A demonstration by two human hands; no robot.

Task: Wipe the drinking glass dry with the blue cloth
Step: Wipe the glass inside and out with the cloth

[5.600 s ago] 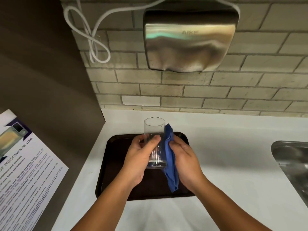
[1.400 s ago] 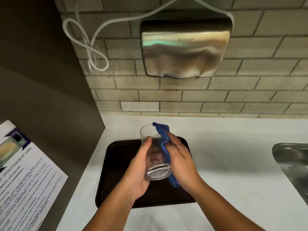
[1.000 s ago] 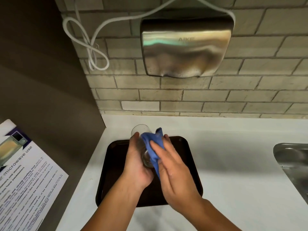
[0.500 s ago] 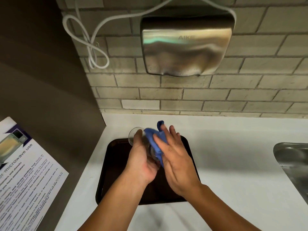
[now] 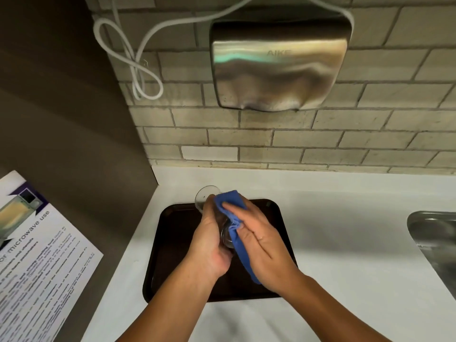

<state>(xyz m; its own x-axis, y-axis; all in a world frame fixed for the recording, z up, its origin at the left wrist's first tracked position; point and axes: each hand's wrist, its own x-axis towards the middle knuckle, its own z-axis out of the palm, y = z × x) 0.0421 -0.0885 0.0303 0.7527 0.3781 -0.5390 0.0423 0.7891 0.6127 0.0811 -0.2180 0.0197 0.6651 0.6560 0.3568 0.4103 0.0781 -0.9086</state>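
My left hand [image 5: 209, 245] grips a clear drinking glass [image 5: 203, 197], tilted so its open rim points away and to the left. Most of the glass is hidden between my hands; only the rim and a bit of the base show. My right hand [image 5: 261, 245] presses the blue cloth [image 5: 234, 218] flat against the right side of the glass, fingers stretched out over it. A strip of the cloth hangs down under my right palm. Both hands hover above a dark brown tray [image 5: 170, 245].
The tray lies on a white counter [image 5: 345, 243]. A steel sink [image 5: 439, 245] sits at the right edge. A steel hand dryer [image 5: 278, 62] with a looped white cable [image 5: 138, 70] hangs on the brick wall. A microwave-use notice [image 5: 37, 262] is on the dark left panel.
The glass has gone from upright to tilted away and left. My right hand has slid the cloth along the glass, and its fingers now lie flatter over it.
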